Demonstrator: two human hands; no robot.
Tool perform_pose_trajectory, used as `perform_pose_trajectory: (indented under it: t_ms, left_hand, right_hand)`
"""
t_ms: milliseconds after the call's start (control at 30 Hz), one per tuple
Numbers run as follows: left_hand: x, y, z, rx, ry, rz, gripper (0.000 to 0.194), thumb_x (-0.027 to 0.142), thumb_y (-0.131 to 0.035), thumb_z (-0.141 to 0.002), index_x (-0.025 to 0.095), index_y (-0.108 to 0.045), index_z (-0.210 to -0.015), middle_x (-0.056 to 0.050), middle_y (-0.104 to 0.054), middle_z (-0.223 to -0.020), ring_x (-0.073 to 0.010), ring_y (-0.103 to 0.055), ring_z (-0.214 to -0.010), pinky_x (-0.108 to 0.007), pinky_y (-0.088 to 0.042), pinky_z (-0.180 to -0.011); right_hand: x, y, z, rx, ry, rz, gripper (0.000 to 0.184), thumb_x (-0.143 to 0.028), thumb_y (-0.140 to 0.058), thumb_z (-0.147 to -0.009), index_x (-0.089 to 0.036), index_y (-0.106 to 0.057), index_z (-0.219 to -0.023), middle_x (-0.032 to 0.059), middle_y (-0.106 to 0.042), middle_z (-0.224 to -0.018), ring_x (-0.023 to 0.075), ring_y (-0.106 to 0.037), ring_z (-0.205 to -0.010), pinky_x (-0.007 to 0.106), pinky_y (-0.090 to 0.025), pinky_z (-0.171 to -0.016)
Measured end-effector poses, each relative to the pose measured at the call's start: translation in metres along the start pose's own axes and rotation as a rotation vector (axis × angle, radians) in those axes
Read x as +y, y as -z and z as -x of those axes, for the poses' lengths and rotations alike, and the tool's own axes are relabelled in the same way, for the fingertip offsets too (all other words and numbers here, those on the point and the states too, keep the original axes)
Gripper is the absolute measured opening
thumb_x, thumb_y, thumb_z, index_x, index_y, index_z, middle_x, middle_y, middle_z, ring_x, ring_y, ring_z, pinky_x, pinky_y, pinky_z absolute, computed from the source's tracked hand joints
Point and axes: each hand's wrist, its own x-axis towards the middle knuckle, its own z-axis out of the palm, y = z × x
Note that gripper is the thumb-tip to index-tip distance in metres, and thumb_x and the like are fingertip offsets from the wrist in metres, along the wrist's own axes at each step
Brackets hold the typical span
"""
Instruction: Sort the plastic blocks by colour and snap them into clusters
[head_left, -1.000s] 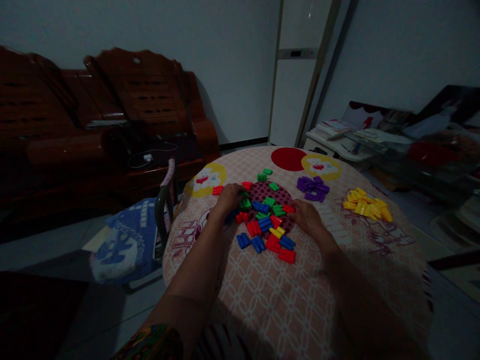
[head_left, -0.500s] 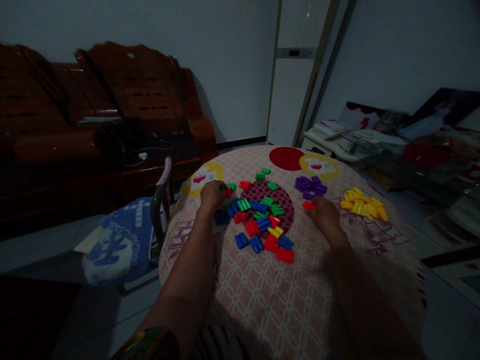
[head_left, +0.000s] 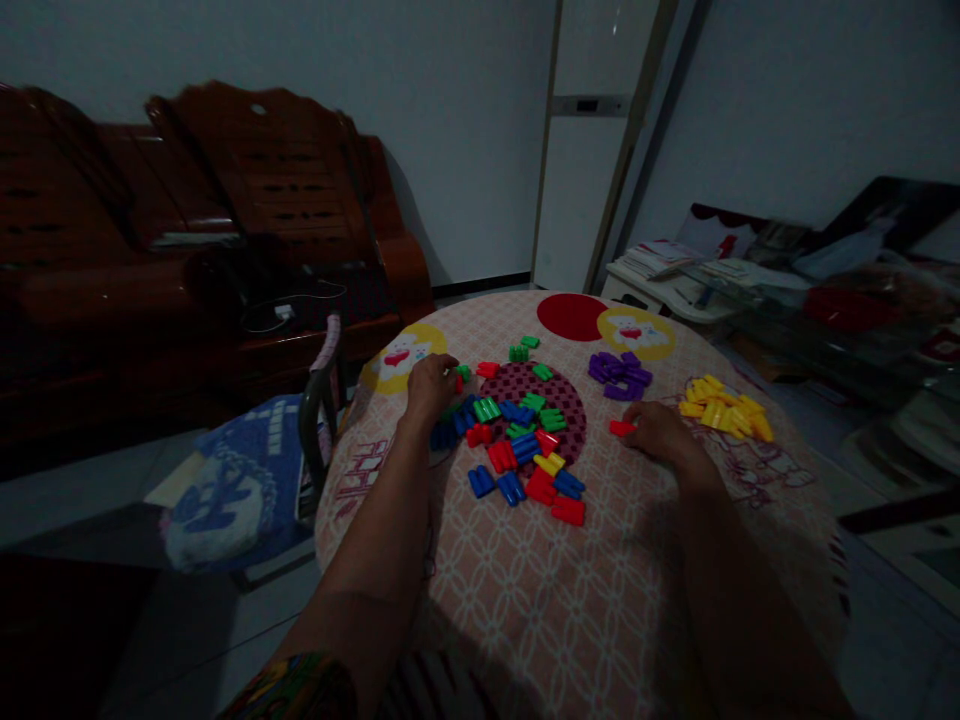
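Note:
A mixed pile of red, blue, green and yellow plastic blocks [head_left: 525, 445] lies in the middle of a round table with a patterned cloth [head_left: 570, 590]. My left hand [head_left: 430, 382] rests at the pile's left edge, fingers curled round a green block [head_left: 463, 373] and a red one. My right hand [head_left: 654, 430] lies right of the pile, fingers closed on a red block [head_left: 621, 428]. A heap of purple blocks [head_left: 619, 371] sits just beyond that hand, and a heap of yellow blocks [head_left: 725, 406] lies to its right.
A chair with a blue towel [head_left: 247, 480] stands by the table's left side. A dark wooden sofa [head_left: 187, 250] lines the left wall. A low table with stacked papers [head_left: 675, 275] and clutter fills the right. A few green blocks [head_left: 523, 348] lie behind the pile.
My right hand has drawn a red block out of the pile to the right, towards the purple heap. My left hand has shifted left to the pile's edge with a green block.

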Motion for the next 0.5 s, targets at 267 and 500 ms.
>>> perform_pose_trajectory:
  t_ms: [267, 500]
  left_hand:
    - [0.015, -0.017, 0.001, -0.052, -0.215, -0.034, 0.04, 0.02, -0.049, -0.091, 0.015, -0.068, -0.126, -0.014, -0.071, -0.123, -0.027, -0.064, -0.116, -0.037, -0.048, -0.101]
    - [0.019, -0.027, -0.002, -0.193, -0.232, -0.16, 0.048, 0.029, -0.043, -0.097, 0.019, -0.054, -0.142, -0.017, -0.068, -0.128, -0.032, -0.06, -0.123, -0.045, -0.045, -0.102]
  right_hand:
    - [-0.006, 0.013, 0.007, -0.002, -0.176, -0.357, 0.027, -0.036, -0.065, -0.081, -0.014, -0.072, -0.096, 0.0012, -0.062, -0.055, 0.0135, -0.056, -0.047, 0.023, -0.038, -0.048]
    - [-0.006, 0.002, -0.003, 0.191, -0.186, -0.374, 0.028, -0.035, -0.059, -0.081, -0.013, -0.075, -0.083, 0.0042, -0.062, -0.051, 0.0177, -0.06, -0.052, 0.026, -0.042, -0.054]
